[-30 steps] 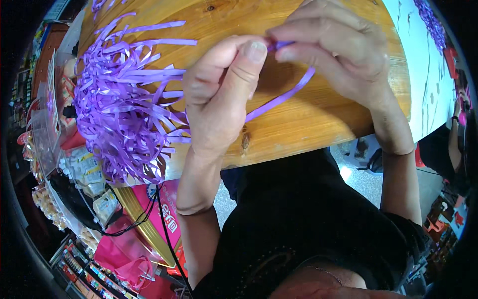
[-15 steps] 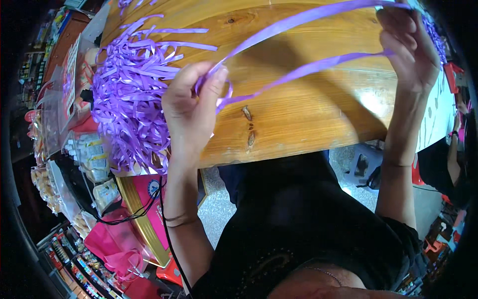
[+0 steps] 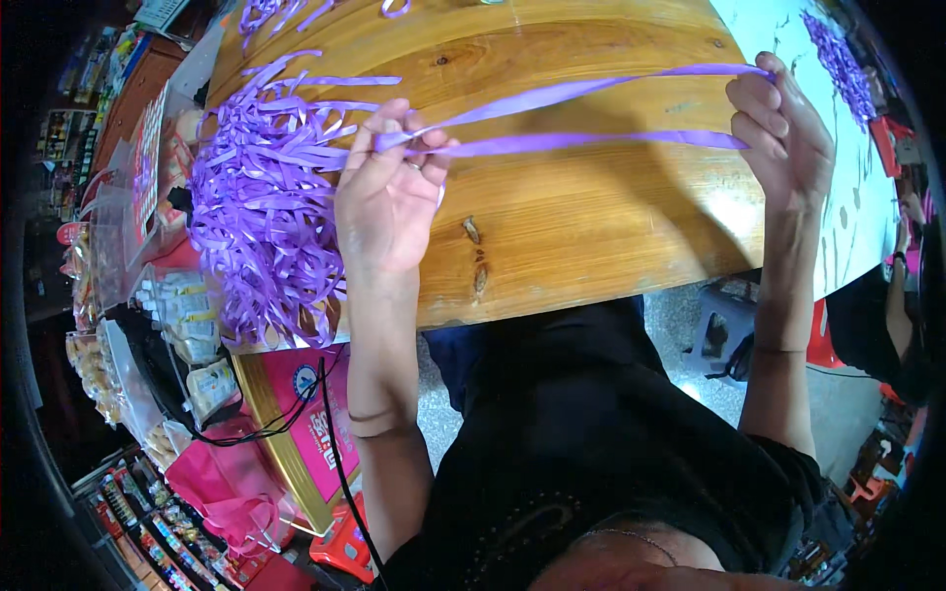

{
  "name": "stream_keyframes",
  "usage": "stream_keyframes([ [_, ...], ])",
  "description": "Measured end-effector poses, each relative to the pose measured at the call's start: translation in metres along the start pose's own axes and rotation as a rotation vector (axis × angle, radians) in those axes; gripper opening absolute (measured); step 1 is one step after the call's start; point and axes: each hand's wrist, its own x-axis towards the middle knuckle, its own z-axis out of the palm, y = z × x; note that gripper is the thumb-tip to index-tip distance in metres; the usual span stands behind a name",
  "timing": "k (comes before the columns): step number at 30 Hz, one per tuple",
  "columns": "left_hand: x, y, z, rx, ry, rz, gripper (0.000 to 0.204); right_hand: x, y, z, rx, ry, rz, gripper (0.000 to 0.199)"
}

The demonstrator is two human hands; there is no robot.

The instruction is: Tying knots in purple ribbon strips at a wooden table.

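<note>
A purple ribbon (image 3: 552, 97) stretches in two strands between my hands over a wooden table (image 3: 611, 246). At its left end, my left hand (image 3: 389, 202) grips it with thumb and fingers, palm turned up. Its exact loop or crossing there is partly hidden by the fingers. My right hand (image 3: 793, 148) closes on the other end, the upper strand at the fingertips and the lower one running into the curled fingers. Just left of my left hand lies a thick heap of loose purple ribbons (image 3: 261, 212).
More purple ribbons (image 3: 271, 12) lie at the table's far left, and a bunch of purple strips (image 3: 840, 74) rests on the white marbled surface (image 3: 857, 222) at right. Plastic-wrapped packs (image 3: 187, 315) crowd the left side. A grey stool (image 3: 717, 330) stands below the table edge.
My left hand has rotated, so its palm shows more and its fingers sit higher. My right hand has come down and slightly left. The two strands now lie closer together.
</note>
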Motion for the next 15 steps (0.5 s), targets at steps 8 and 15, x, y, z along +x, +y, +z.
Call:
stream_keyframes([
  [8, -0.01, -0.011, -0.003, 0.089, -0.309, -0.328, 0.015, 0.005, -0.019, -0.029, 0.156, 0.05, -0.033, 0.03],
  [15, -0.012, -0.032, 0.012, 0.109, -0.724, -0.164, 0.023, -0.003, -0.026, -0.009, 0.279, 0.286, -0.055, 0.023],
])
